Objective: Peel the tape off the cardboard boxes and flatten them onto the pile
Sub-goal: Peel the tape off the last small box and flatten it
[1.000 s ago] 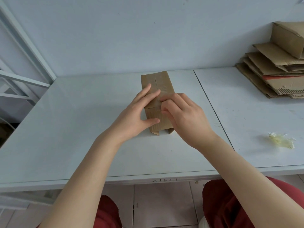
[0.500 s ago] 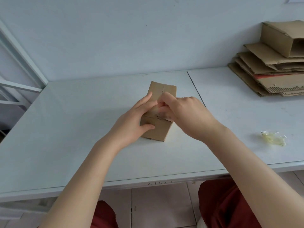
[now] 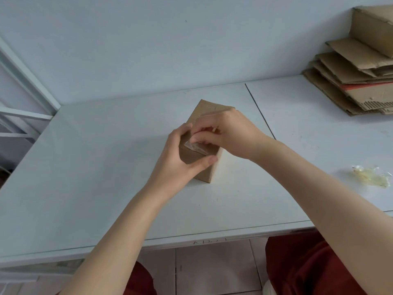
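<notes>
**Peeling tape from one small box, pile waiting at the far right**

Spanning the view: a white table [image 3: 106, 167], made of two tops joined at a dark seam right of centre. Stacked at the far right corner: the pile [image 3: 348, 81] of flattened cardboard, with one unflattened box [image 3: 374, 28] resting on top against the wall. Standing near the middle of the table, just left of the seam: a small cardboard box [image 3: 204, 165], still fully formed, nearest corner pointing toward the front edge. Gripping the near end of that box: the left hand [image 3: 176, 165], thumb pressed across the front face, fingers curled over the top edge, bracing it. Reaching over the top: the right hand [image 3: 229, 135], fingers pinched together on a lifted strip of clear tape [image 3: 196, 146], which shows as a glossy band at the near top edge. Lying near the front right edge of the table, well apart from the box: a crumpled wad of clear tape [image 3: 371, 177].

Judged from this: well into the job, with several boxes already flat on the pile and one wad of tape discarded. Left to do on this box: pulling the strip fully free, checking for tape elsewhere (not visible here), collapsing it, and moving it across the seam to the pile. Also likely outstanding: the unflattened box on top.
</notes>
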